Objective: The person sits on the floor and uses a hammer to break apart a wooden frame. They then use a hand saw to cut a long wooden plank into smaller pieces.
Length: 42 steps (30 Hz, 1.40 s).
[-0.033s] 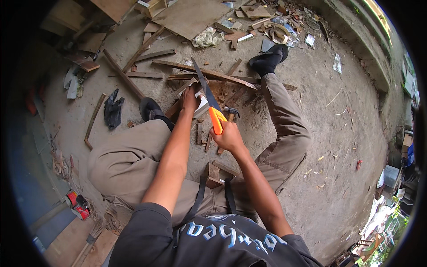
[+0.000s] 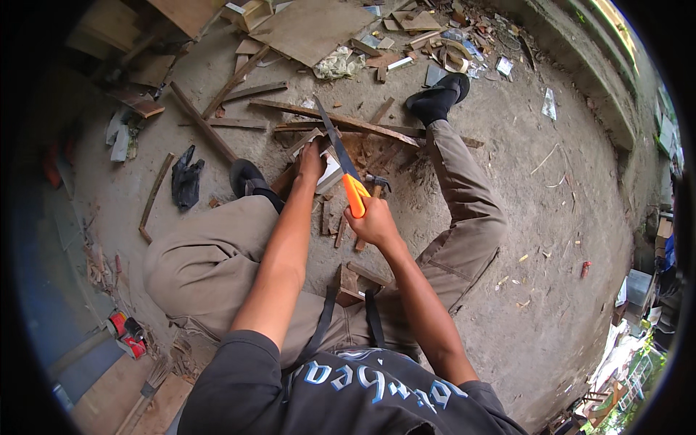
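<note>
My right hand (image 2: 375,221) is closed round the orange handle (image 2: 354,194) of a handsaw. The saw's dark blade (image 2: 335,138) slants up and to the left, beside a wooden piece with pale faces (image 2: 330,174). On that piece my left hand (image 2: 312,161) presses down, fingers bent over its left part, close to the blade. Whether the teeth touch the wood cannot be made out. A hammer (image 2: 378,185) lies just right of the saw handle, partly behind it. Short wood offcuts (image 2: 326,217) are scattered below the pale piece.
Long wooden strips (image 2: 333,116) cross beyond the saw, between my feet. A black plastic bag (image 2: 186,177) lies left of my left foot. Wood scraps and litter (image 2: 449,51) cover the far ground near a concrete ledge (image 2: 573,80). Between my thighs sits a wooden block (image 2: 348,286).
</note>
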### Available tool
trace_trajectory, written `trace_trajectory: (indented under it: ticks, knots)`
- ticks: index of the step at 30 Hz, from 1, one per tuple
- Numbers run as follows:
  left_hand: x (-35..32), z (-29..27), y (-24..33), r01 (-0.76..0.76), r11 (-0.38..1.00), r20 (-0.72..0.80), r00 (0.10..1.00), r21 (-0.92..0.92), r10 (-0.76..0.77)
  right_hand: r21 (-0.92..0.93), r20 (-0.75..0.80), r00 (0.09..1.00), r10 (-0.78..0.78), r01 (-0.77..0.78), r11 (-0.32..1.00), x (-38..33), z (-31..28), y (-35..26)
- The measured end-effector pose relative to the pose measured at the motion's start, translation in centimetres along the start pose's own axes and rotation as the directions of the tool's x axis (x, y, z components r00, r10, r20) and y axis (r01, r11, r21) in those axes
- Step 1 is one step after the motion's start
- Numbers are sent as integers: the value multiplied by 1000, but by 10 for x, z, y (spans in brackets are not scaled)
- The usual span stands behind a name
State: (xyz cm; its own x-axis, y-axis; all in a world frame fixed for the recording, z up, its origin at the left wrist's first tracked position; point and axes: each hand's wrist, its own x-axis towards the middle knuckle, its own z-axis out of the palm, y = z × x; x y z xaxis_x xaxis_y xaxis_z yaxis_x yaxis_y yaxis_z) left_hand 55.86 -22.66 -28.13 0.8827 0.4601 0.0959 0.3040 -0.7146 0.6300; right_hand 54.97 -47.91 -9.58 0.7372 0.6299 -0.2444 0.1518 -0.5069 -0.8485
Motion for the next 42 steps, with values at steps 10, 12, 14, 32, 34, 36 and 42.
trace_trajectory:
  ticks: [10,12,14,32,34,36,42]
  knots:
    - [-54,-8,63,-8,975,257,965,222,-51,143,-94,994,54,-41,989,-52,-10,11]
    - [-57,-9,64,10,989,218,975,150,-43,95,-63,995,82,-76,993,-60,-9,16]
    - [-64,-9,57,-19,992,127,992,121,3,52,-74,993,94,-90,995,-63,-8,13]
    - [-10,34,65,592,804,-514,706,50,-488,-253,-129,981,143,-172,952,-52,-15,-59]
    - [-6,39,63,583,811,-533,698,36,-478,-273,-129,976,175,-204,940,-93,-26,-70]
    - [-8,39,65,592,797,-510,726,120,-462,-226,-214,970,115,-164,960,-108,-27,-68]
    - [-6,38,64,561,815,-438,775,147,-455,-214,-149,971,184,-214,953,-4,3,-54]
